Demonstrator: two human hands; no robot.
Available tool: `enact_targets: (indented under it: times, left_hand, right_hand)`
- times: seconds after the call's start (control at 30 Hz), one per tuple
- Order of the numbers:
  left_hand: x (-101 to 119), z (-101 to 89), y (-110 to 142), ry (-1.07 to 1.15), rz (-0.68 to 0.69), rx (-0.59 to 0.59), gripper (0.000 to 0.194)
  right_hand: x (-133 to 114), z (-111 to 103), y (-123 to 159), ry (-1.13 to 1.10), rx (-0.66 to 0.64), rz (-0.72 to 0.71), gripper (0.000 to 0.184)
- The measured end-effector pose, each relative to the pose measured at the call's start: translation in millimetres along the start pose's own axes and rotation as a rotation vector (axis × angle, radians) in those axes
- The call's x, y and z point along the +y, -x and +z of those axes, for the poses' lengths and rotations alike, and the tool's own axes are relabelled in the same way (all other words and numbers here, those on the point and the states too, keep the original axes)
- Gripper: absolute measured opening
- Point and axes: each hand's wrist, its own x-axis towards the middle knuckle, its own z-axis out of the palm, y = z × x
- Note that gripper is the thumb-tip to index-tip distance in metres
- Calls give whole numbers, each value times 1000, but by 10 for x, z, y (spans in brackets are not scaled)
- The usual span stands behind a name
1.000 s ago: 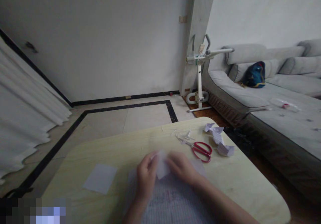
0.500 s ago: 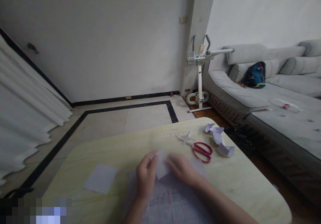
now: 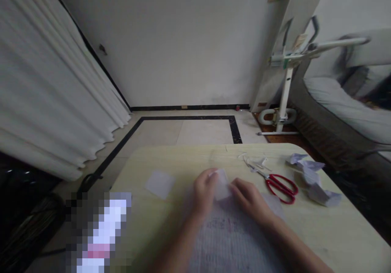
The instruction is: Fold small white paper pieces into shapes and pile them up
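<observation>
Between my hands is a small piece of white paper [image 3: 222, 186], held above a larger lined sheet [image 3: 232, 240] with faint writing. My left hand [image 3: 205, 189] is closed on the paper's left edge, thumb on top. At its right edge my right hand [image 3: 249, 195] pinches the paper, fingers curled and slightly blurred. Red-handled scissors [image 3: 282, 188] lie to the right of my right hand, blades toward the far left. A square of white paper [image 3: 160, 183] rests flat to the left of my left hand. Another pale sheet [image 3: 273, 204] shows partly behind my right forearm.
Thin paper scraps [image 3: 259, 163] lie by the scissor tips. Folded paper pieces [image 3: 314, 179] stand along the right side of the pale wooden table [image 3: 342, 232]. Beyond are a white exercise machine [image 3: 285, 93], a grey sofa [image 3: 345, 106] and a white curtain [image 3: 61, 81].
The camera view has turned to the right-to-left side, so the table and room appear shifted rightward. Both hands still hold the small paper, with only slight change in their grip.
</observation>
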Motion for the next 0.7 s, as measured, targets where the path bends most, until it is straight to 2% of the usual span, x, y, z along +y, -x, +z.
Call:
enact_targets:
  times: [0.7]
  left_hand:
    - [76, 41, 19, 40, 8, -15, 28]
  right_hand:
    - [-11, -17, 3, 9, -12, -15, 35]
